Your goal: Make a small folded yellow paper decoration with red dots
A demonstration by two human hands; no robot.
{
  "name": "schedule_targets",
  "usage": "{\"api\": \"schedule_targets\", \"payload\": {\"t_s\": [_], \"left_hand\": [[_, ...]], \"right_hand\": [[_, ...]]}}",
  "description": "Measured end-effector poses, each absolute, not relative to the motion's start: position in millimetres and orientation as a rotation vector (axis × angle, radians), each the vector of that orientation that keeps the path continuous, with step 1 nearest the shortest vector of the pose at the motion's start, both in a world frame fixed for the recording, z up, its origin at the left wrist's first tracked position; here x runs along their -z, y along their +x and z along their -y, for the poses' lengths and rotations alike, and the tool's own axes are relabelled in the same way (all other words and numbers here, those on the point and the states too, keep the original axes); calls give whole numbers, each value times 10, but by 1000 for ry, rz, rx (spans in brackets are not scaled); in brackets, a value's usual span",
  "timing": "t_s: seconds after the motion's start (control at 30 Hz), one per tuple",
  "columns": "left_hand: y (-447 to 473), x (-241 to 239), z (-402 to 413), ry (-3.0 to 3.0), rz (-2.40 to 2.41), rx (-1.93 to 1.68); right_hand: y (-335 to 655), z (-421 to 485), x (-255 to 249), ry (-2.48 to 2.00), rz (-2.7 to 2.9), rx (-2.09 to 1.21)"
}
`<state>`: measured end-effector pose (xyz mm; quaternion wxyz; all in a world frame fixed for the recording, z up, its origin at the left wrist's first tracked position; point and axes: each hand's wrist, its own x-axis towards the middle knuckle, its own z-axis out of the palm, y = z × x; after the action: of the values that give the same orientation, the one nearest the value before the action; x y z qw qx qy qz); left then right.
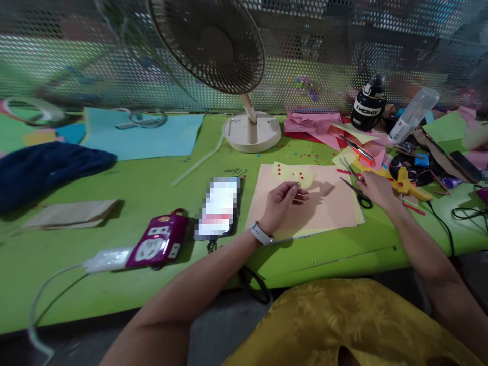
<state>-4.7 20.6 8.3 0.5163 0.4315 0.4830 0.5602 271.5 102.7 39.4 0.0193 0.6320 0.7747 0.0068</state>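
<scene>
My left hand (282, 202), with a pale watch band at the wrist, is over the peach paper sheets (320, 216). Its thumb and index finger are pinched together; anything between them is too small to make out. Just beyond the fingertips is a pale yellow paper cutout (290, 175) with small red pieces on it. Off to the right, my right hand (375, 188) is closed on slim metal tweezers (349, 168), whose tips point away to the left. Black-handled scissors (364, 201) lie partly on the sheets, close under that hand.
A yellow glue gun (409, 187) lies right of my right hand, its cord trailing. Behind stand a fan (251, 134), a black bottle (368, 107) and a clear bottle (414, 117) among paper scraps. A phone (219, 206) and a purple power strip (160, 239) lie left.
</scene>
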Motion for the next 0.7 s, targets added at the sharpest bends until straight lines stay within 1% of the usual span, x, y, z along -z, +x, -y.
{"api": "schedule_targets", "payload": {"t_s": [0.2,0.37,0.53,0.7], "left_hand": [[-71,-72,-218,1028,-1162,-1367],[-67,-78,-217,1028,-1164,-1355],[-52,-81,-208,1023,-1147,-1351],[-56,-73,-213,1015,-1147,-1347]], "right_hand": [[2739,-1035,-402,1924,-2403,-55],[2787,-1018,-471,2115,-2371,-31],[2847,-1018,-498,2220,-2639,134],[2882,-1043,-496,2354,-2861,551]]}}
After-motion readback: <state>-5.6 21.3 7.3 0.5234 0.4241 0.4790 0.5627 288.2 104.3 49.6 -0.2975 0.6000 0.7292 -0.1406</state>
